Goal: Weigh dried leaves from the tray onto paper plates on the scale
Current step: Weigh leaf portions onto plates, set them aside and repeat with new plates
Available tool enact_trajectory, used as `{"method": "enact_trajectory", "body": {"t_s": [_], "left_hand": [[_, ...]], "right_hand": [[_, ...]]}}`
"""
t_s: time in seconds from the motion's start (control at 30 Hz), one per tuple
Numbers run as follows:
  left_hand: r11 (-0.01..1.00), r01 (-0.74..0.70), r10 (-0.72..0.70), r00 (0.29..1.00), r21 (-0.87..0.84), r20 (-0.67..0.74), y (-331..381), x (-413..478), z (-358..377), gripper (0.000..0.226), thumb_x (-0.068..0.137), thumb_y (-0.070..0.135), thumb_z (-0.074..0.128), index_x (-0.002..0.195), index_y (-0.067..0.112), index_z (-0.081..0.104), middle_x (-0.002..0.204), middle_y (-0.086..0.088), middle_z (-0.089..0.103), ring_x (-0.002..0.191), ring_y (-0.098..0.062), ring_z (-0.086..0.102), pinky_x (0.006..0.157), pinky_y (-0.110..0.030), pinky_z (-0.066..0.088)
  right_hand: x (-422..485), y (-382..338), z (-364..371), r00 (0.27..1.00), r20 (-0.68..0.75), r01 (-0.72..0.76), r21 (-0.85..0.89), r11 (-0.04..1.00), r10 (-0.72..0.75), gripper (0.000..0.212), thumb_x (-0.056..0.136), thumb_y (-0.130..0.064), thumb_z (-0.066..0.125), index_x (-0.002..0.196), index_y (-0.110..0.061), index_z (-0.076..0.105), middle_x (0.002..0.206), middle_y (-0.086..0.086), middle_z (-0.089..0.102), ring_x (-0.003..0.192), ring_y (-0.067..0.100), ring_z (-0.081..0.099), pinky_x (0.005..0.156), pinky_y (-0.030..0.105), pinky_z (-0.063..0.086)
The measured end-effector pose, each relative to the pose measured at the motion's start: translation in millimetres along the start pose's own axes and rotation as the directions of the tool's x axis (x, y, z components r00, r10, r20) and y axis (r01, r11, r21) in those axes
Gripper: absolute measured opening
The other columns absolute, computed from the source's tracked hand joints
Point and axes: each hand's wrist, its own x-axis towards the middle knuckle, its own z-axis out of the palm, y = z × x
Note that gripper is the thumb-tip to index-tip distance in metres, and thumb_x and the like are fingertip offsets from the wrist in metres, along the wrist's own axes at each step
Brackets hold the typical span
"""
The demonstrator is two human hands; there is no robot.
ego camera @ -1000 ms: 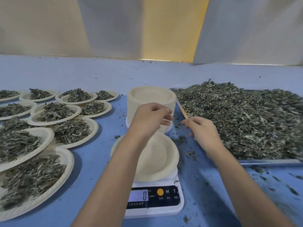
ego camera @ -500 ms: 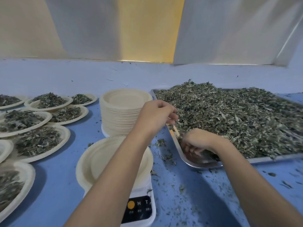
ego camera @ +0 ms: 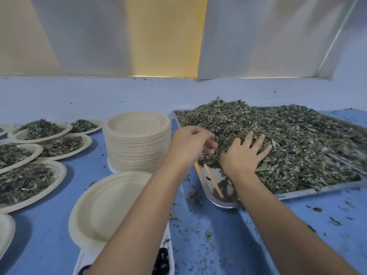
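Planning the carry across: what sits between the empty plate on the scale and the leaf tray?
Head view: blue table strewn with leaf crumbs, with the left forearm stretched over it. No other object between plate and tray.

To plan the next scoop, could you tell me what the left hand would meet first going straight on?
Probably the heap of dried green leaves in the shiny metal tray; the left hand points right, towards it.
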Motion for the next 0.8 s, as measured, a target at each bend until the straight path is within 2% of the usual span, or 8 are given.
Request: {"method": "enact_trajectory", "body": {"t_s": [0.1, 0.17, 0.27, 0.33, 0.47, 0.6, 0.7, 0.8], "left_hand": [[1.000, -0.002, 0.002, 1.000, 0.005, -0.001, -2.6, 1.6, 4.3, 0.021, 0.093, 0.017, 0.050, 0.080, 0.019, 0.066, 0.070, 0.004, 0.072, 0.057, -0.007, 0.063, 0.056, -0.020, 0.042], [1.000, -0.002, 0.002, 1.000, 0.001, -0.006, -2.0, 1.7, 5.5, 0.021, 0.093, 0.016, 0.050, 0.079, 0.019, 0.066, 0.068, 0.004, 0.072, 0.056, -0.007, 0.062, 0.054, -0.019, 0.041], [1.000, 0.002, -0.002, 1.000, -0.014, -0.008, -0.4, 2.0, 5.8, 0.022, 0.093, 0.016, 0.050, 0.079, 0.017, 0.066, 0.068, 0.003, 0.071, 0.058, -0.009, 0.062, 0.054, -0.020, 0.041], [1.000, 0.004, -0.004, 1.000, -0.027, -0.019, 0.2, 1.3, 4.2, 0.021, 0.093, 0.015, 0.050, 0.080, 0.017, 0.066, 0.067, 0.003, 0.071, 0.057, -0.009, 0.062, 0.054, -0.019, 0.042], [0.996, -0.003, -0.001, 0.999, -0.084, -0.050, 1.6, 0.9, -7.6, 0.019, 0.093, 0.012, 0.050, 0.084, 0.014, 0.066, 0.064, 0.003, 0.070, 0.053, -0.007, 0.061, 0.050, -0.015, 0.042], [0.993, -0.021, 0.008, 0.993, -0.116, -0.116, 3.0, 2.1, -23.3, 0.018, 0.092, 0.012, 0.051, 0.082, 0.014, 0.067, 0.063, 0.004, 0.070, 0.052, -0.006, 0.061, 0.050, -0.015, 0.042], [0.990, -0.018, -0.003, 0.989, -0.143, -0.145, 1.5, 1.2, -28.4, 0.020, 0.092, 0.012, 0.051, 0.080, 0.014, 0.066, 0.062, 0.004, 0.070, 0.052, -0.006, 0.061, 0.049, -0.015, 0.041], [0.988, -0.003, -0.020, 0.989, -0.151, -0.148, -1.2, 0.1, -28.5, 0.020, 0.091, 0.011, 0.051, 0.079, 0.014, 0.066, 0.063, 0.003, 0.070, 0.054, -0.007, 0.062, 0.051, -0.016, 0.042]], "right_hand": [[1.9, -0.5, 4.0, 0.988, 0.146, -0.069, 0.079, 0.994, 0.057, 0.062, 0.089, -0.039, 0.055, 0.139, -0.011, 0.033, 0.158, 0.018, 0.000, 0.143, 0.043, -0.005, 0.113, 0.058, 0.006], [1.4, -0.6, 4.7, 0.984, 0.173, -0.057, 0.085, 0.995, 0.041, 0.057, 0.089, -0.037, 0.052, 0.136, -0.010, 0.035, 0.153, 0.020, 0.016, 0.140, 0.042, 0.014, 0.110, 0.052, 0.019], [-2.8, -2.7, 5.0, 0.980, 0.186, 0.047, 0.103, 0.994, -0.066, 0.043, 0.090, -0.032, 0.048, 0.127, -0.009, 0.044, 0.135, 0.018, 0.040, 0.124, 0.039, 0.039, 0.099, 0.044, 0.033], [-5.2, -4.9, 5.4, 0.965, 0.203, 0.116, 0.246, 0.962, -0.168, 0.039, 0.091, -0.027, 0.046, 0.126, -0.009, 0.048, 0.127, 0.017, 0.046, 0.117, 0.039, 0.046, 0.092, 0.041, 0.039], [-5.7, -6.7, 5.6, 0.964, 0.032, 0.221, 0.463, 0.858, -0.265, 0.038, 0.093, -0.015, 0.044, 0.131, -0.013, 0.048, 0.133, 0.012, 0.045, 0.113, 0.032, 0.050, 0.089, 0.037, 0.040], [-6.3, -6.9, 4.6, 0.942, -0.186, 0.331, 0.366, 0.870, -0.280, 0.034, 0.095, -0.019, 0.043, 0.127, -0.022, 0.052, 0.125, 0.002, 0.049, 0.084, 0.020, 0.052, 0.069, 0.029, 0.035], [-9.5, -11.4, 5.5, 0.848, -0.197, 0.530, 0.322, 0.785, -0.492, 0.041, 0.093, -0.010, 0.042, 0.130, -0.025, 0.054, 0.128, -0.004, 0.051, 0.110, 0.017, 0.051, 0.075, 0.030, 0.041], [-12.9, -17.2, 6.3, 0.725, -0.105, 0.674, 0.313, 0.669, -0.681, 0.054, 0.090, -0.002, 0.039, 0.136, -0.027, 0.051, 0.144, -0.008, 0.046, 0.130, 0.016, 0.043, 0.098, 0.032, 0.042]]}}
